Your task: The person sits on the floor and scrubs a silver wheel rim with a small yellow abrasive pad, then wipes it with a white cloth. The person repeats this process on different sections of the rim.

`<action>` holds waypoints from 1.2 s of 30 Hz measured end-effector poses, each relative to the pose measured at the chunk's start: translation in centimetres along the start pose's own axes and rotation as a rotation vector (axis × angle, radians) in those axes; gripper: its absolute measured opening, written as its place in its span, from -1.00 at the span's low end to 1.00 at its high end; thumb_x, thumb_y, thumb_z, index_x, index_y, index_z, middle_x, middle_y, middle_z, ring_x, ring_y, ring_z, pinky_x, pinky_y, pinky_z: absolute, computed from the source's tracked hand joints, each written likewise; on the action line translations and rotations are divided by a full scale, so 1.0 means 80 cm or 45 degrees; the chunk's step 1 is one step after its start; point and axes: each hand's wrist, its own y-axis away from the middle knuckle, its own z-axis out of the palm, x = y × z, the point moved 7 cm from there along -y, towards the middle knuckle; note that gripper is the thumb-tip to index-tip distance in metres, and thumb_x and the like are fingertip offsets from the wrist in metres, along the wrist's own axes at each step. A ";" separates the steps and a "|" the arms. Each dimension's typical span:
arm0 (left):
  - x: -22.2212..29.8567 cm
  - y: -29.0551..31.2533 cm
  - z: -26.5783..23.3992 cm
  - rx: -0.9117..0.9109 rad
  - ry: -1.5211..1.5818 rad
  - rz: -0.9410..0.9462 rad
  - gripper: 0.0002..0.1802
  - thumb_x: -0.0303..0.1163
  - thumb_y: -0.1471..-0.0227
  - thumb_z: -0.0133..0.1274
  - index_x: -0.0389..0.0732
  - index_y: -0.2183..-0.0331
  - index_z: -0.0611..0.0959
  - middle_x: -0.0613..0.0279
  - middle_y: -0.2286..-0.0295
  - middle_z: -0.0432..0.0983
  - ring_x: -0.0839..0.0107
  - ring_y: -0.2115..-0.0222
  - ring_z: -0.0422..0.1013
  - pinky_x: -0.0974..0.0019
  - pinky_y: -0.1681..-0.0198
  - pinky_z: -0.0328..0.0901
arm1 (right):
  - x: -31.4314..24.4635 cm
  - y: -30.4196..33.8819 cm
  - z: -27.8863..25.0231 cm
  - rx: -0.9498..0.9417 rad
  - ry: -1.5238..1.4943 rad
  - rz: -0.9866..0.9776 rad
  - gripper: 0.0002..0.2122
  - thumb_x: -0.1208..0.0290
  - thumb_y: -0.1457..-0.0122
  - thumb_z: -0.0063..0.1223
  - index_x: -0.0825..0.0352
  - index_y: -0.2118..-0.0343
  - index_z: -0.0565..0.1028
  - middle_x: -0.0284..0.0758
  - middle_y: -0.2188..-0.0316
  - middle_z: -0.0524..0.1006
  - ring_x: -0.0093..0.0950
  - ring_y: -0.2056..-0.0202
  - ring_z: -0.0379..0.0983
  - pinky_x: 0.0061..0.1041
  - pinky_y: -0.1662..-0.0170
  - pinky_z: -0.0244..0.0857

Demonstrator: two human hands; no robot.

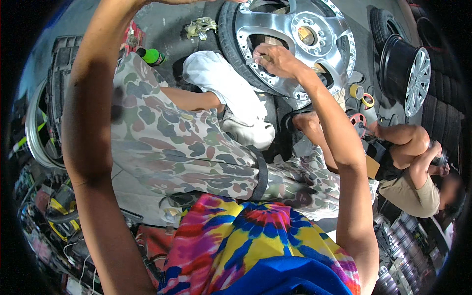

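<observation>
The silver spoked wheel (320, 30) with its black tyre (227, 37) is being supported by the floor (172, 18), and it is being judged heavy, stiff and perhaps slippery on its polished face, so the tyre's outer edge is being advised for holding. The right hand (276, 60) is being held clenched at the wheel's near-left edge, its content being hidden; the left hand (189, 1) is being cut off by the view, so its state cannot be told. Space is being narrowed by a tape roll (368, 100) and a second wheel (418, 81) to the right, and by a green bottle (153, 57) to the left.
</observation>
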 end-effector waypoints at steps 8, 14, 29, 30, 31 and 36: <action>0.005 -0.001 -0.001 -0.010 0.004 0.036 -0.59 -0.13 -0.23 0.22 -0.30 0.12 0.78 0.00 0.28 0.74 0.29 0.30 0.62 0.23 0.14 0.46 | -0.008 -0.014 -0.007 0.155 0.010 -0.016 -0.87 0.37 -0.31 0.06 0.32 0.21 0.53 -0.12 0.22 0.59 0.00 0.11 0.56 -0.04 0.04 0.41; 0.023 0.010 -0.005 0.008 -0.044 0.011 -0.58 -0.12 -0.23 0.22 -0.30 0.12 0.78 0.00 0.28 0.74 0.29 0.30 0.62 0.22 0.15 0.45 | -0.009 -0.004 -0.002 -0.049 0.055 -0.009 -0.85 0.41 -0.33 0.07 0.38 0.17 0.51 -0.10 0.23 0.59 0.00 0.11 0.53 -0.08 0.03 0.39; 0.002 0.000 0.000 -0.019 -0.027 -0.020 -0.57 -0.10 -0.23 0.21 -0.29 0.11 0.78 0.02 0.27 0.75 0.29 0.29 0.62 0.22 0.15 0.45 | -0.009 0.011 -0.001 -0.149 0.171 -0.060 -0.80 0.34 -0.38 0.04 0.40 0.17 0.50 -0.06 0.23 0.57 0.08 0.13 0.51 -0.04 0.03 0.40; 0.002 0.001 -0.001 -0.011 -0.032 -0.014 -0.57 -0.10 -0.23 0.21 -0.29 0.11 0.78 0.02 0.27 0.75 0.29 0.29 0.62 0.22 0.15 0.45 | -0.013 0.010 -0.005 -0.188 0.178 -0.057 -0.80 0.34 -0.38 0.03 0.40 0.15 0.50 -0.05 0.21 0.57 0.07 0.12 0.52 -0.04 0.02 0.40; 0.001 0.002 -0.001 -0.009 -0.043 -0.019 -0.57 -0.10 -0.23 0.22 -0.29 0.11 0.78 0.02 0.27 0.75 0.29 0.29 0.62 0.22 0.15 0.45 | -0.018 0.008 -0.008 -0.228 0.185 -0.054 -0.79 0.33 -0.39 0.03 0.40 0.12 0.51 -0.05 0.19 0.57 0.07 0.12 0.52 -0.05 0.01 0.41; 0.003 -0.002 0.000 -0.029 -0.029 0.002 -0.57 -0.10 -0.23 0.22 -0.29 0.12 0.78 0.01 0.28 0.75 0.29 0.29 0.62 0.23 0.14 0.45 | -0.021 0.002 -0.005 -0.078 0.199 -0.050 -0.79 0.35 -0.39 0.02 0.41 0.11 0.50 -0.04 0.19 0.57 0.06 0.12 0.52 -0.05 0.03 0.41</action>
